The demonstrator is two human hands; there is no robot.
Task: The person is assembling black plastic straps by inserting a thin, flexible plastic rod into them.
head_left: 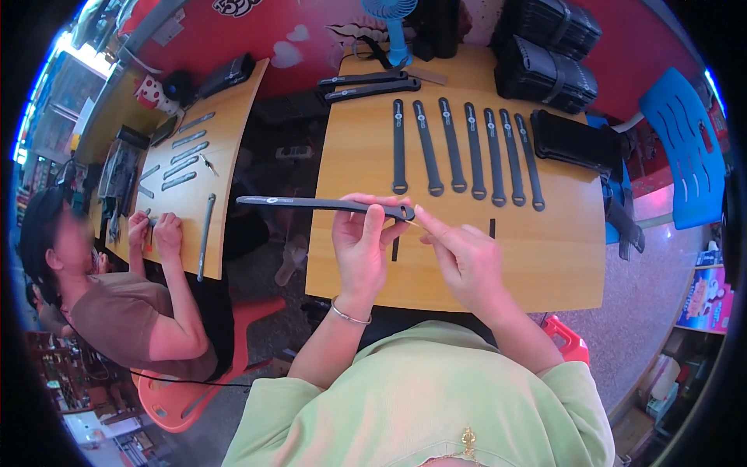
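Note:
My left hand [360,253] is closed round a long dark strap [303,203] with pale print and a slotted loop end, held level above the table's near part. The strap's free end points left. My right hand [467,261] is at the loop end, its index finger reaching to the slot and the other fingers curled. A thin pale sliver shows below that fingertip; what it is I cannot make out. Beyond my hands, several like straps [447,148] lie side by side in a row, loop ends toward me. Two short black strips [492,228] lie near my hands.
The wooden table [545,265] holds stacked black strap bundles [545,74] at the back right, more straps [373,87] at the back left and a blue fan [397,39]. A blue chair [681,148] stands right. A co-worker [140,303] handles something at another table [210,156].

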